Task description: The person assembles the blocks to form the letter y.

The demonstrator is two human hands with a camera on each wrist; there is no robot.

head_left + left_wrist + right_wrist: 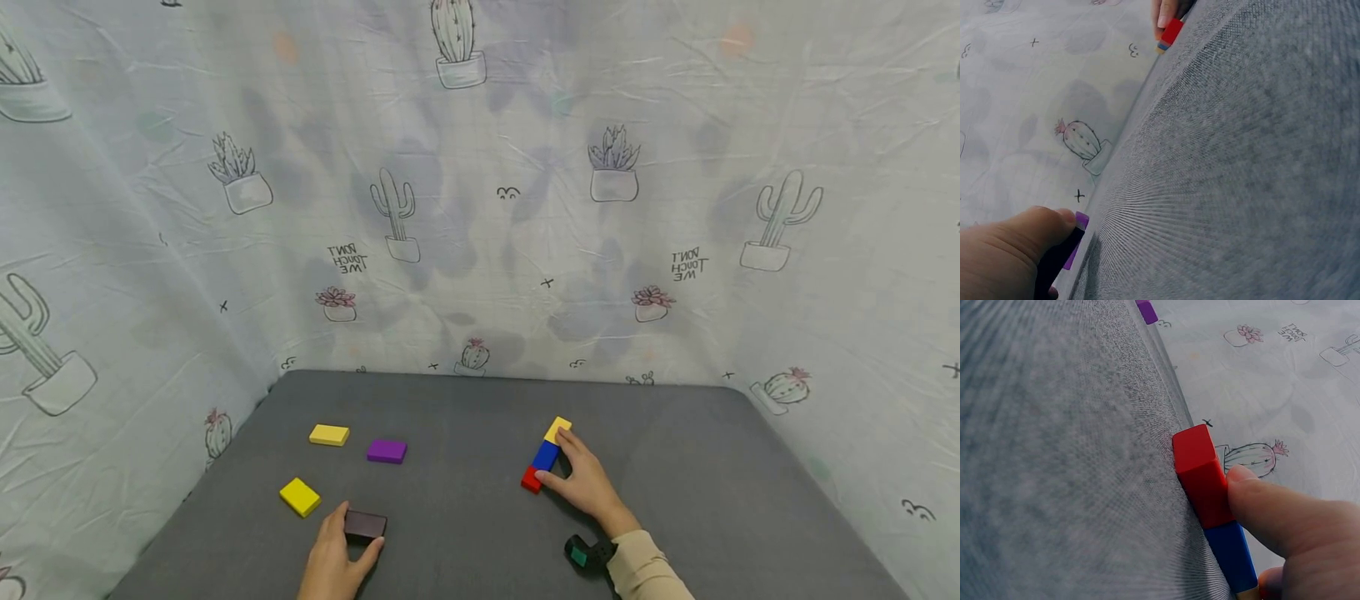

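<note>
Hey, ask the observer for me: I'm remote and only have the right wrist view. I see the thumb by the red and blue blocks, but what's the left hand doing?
Observer: In the head view, the left hand holds a dark block between thumb and fingers.
Operator: Okay. I just glimpse a purple block at the top of my view. Anything lying to the left of it?
Observer: Yes, the head view shows two more there, apart from each other: a farther yellow block and a nearer yellow block.
</note>
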